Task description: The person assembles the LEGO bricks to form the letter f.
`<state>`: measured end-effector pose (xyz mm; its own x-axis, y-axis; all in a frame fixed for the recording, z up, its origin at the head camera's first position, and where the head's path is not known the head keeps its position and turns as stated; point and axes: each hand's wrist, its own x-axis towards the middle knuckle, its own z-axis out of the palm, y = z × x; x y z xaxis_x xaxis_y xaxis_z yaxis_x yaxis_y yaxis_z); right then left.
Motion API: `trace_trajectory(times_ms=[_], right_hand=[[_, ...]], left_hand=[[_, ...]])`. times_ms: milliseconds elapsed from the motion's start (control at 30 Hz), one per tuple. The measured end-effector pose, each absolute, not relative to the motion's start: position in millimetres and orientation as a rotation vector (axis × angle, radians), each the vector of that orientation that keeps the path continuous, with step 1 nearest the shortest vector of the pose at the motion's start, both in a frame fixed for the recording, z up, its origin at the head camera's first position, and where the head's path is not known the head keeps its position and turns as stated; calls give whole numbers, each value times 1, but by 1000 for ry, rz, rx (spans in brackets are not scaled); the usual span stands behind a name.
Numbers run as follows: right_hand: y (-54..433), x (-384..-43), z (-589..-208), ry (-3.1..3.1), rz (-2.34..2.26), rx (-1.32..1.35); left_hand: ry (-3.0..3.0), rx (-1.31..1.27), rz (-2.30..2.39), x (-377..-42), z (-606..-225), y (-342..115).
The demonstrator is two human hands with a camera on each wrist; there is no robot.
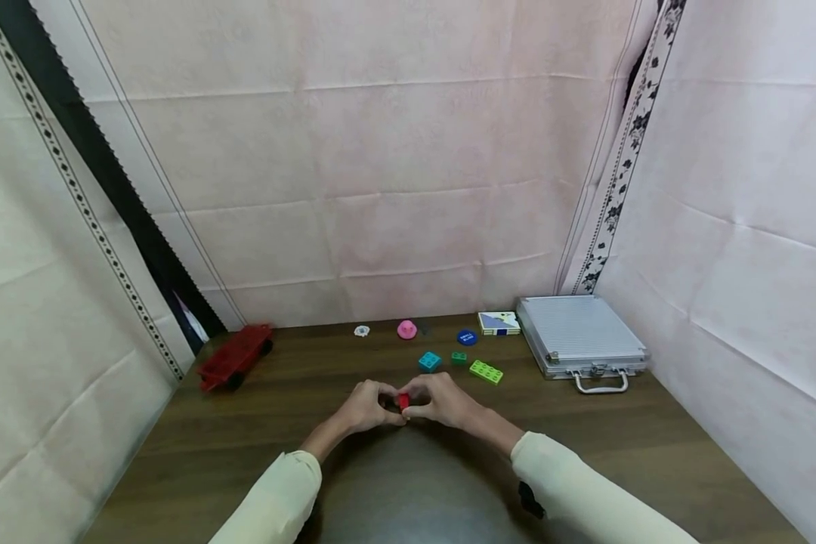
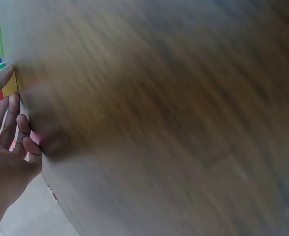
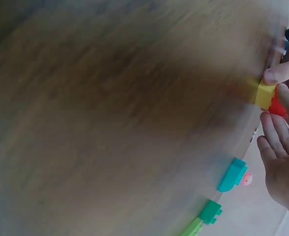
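Above the table's middle, my left hand (image 1: 365,408) and right hand (image 1: 442,400) meet at a small red toy brick (image 1: 404,401). The right wrist view shows a yellow toy brick (image 3: 265,95) against the red one (image 3: 278,105). My right thumb and fingers pinch this pair there. From the left wrist view, my left hand (image 2: 11,152) also has thumb and fingertips on the yellow brick (image 2: 10,86). Just beyond the hands lie a turquoise brick (image 1: 429,362), a small green brick (image 1: 459,357) and a lime-green brick (image 1: 486,372).
A silver case (image 1: 581,336) stands at the right, beside a small flat box (image 1: 499,323). Towards the back are a blue disc (image 1: 467,338), a pink round piece (image 1: 406,329) and a white piece (image 1: 361,331). A red wheeled toy (image 1: 234,357) sits at the left edge.
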<state>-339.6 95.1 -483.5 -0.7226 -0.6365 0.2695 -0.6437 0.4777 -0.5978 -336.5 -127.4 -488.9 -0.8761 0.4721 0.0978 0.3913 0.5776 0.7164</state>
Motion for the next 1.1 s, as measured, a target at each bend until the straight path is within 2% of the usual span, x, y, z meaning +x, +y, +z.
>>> trace_trajectory(times_ms=[700, 900, 1100], right_hand=[[94, -330, -480, -2770, 971, 1112], [112, -332, -469, -2696, 992, 1135], [142, -341, -464, -2665, 936, 999]], left_hand=[[2721, 782, 1134, -335, -490, -125], [2725, 783, 1145, -334, -490, -125], [2736, 746, 1126, -334, -489, -125]])
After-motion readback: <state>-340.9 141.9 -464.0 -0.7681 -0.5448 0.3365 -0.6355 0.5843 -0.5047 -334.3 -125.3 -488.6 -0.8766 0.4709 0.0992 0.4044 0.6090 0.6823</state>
